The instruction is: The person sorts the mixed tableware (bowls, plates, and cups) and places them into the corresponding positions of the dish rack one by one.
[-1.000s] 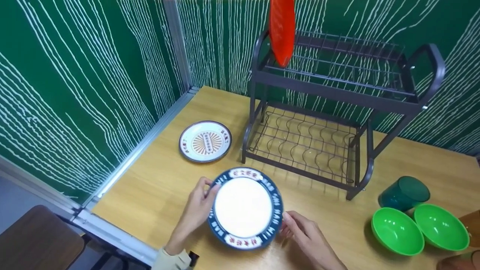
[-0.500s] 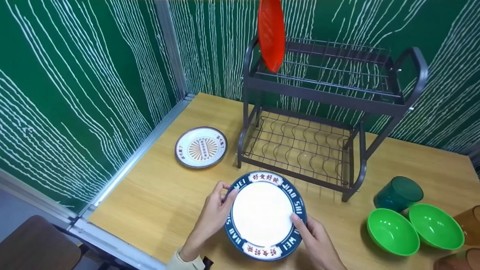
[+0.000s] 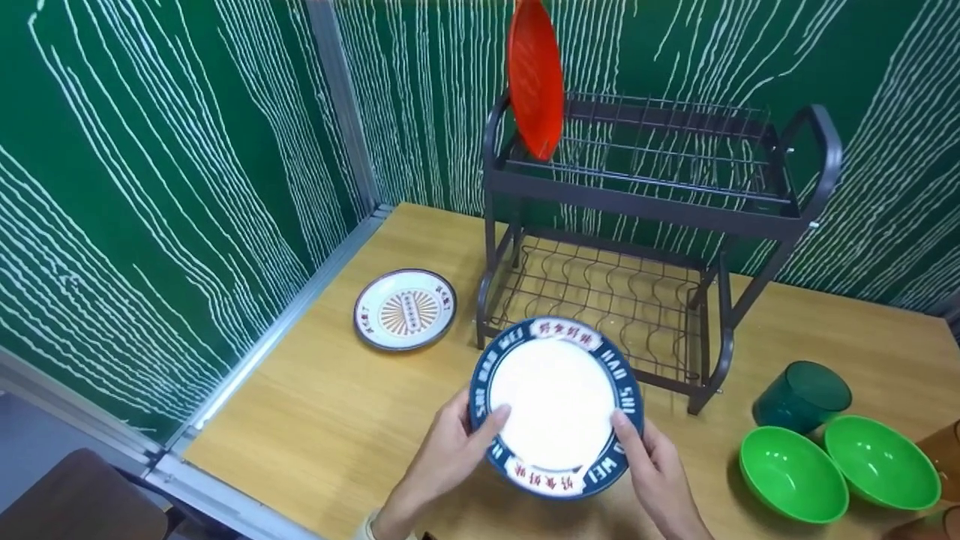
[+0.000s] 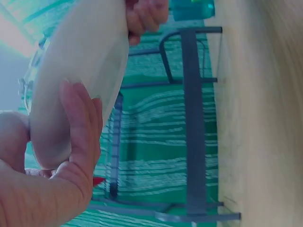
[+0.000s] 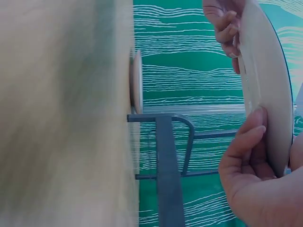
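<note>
A plate point(image 3: 555, 409) with a white centre and a dark blue lettered rim is held up off the table in front of me. My left hand point(image 3: 454, 450) grips its left side, thumb on the face. The right hand point(image 3: 658, 469) pinches the opposite side, its thumb on the rim. Both wrist views show the fingers curled behind the plate's pale underside point(image 4: 90, 61). Just beyond the plate stands a dark two-tier dish rack point(image 3: 637, 202), with a red plate point(image 3: 535, 82) upright at the left of its top tier.
A small patterned plate point(image 3: 405, 310) lies on the wooden table point(image 3: 300, 420) left of the rack. Two green bowls point(image 3: 793, 474), a teal cup point(image 3: 802, 396) and brown cups point(image 3: 945, 450) stand at the right. A green wall with white streaks rises behind.
The held plate has moved right and slightly up toward the rack, turning a little between the hands. My left thumb has come further onto its face; the right thumb now lies on the rim.
</note>
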`<move>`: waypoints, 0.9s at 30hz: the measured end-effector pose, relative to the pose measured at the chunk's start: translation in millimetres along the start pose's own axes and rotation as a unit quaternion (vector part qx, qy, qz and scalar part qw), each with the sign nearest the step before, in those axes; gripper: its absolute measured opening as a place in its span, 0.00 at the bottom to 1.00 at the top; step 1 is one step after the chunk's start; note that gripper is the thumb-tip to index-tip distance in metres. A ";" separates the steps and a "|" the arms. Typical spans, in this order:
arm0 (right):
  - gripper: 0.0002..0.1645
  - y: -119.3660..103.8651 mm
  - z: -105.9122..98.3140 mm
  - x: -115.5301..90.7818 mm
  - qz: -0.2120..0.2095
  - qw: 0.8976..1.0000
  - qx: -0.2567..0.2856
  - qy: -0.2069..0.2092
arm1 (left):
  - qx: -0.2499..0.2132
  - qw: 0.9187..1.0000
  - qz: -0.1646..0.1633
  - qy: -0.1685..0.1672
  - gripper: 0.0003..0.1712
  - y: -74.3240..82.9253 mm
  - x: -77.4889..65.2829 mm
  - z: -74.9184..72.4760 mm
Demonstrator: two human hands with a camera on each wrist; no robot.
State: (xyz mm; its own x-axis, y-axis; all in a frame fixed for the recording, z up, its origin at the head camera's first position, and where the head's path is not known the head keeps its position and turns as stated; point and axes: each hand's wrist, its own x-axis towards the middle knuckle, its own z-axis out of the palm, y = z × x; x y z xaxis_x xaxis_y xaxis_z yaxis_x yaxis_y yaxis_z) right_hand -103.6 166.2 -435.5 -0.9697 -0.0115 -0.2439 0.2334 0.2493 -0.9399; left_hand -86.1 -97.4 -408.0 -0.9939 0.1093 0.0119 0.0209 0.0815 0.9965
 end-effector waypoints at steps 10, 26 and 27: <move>0.29 -28.0 -7.5 2.2 -0.104 0.989 0.107 0.002 | 0.037 0.993 0.102 0.050 0.26 33.6 10.9 13.2; 0.09 -11.6 10.5 1.2 -0.223 0.970 0.087 -0.046 | 0.104 0.932 0.303 0.172 0.24 104.4 48.7 2.8; 0.07 -10.5 12.4 1.3 -0.221 0.971 0.080 -0.047 | 0.110 0.926 0.313 0.178 0.24 108.8 51.3 2.4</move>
State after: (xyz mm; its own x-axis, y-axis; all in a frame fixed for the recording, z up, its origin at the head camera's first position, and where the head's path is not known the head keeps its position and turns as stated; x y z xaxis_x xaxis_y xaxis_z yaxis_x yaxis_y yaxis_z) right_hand -106.4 151.6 -428.8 -0.9686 -0.1740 0.1777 -0.1883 0.0466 -0.9810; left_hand -134.6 -80.5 -299.2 -0.7515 -0.1260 0.6476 0.5879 0.3174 0.7440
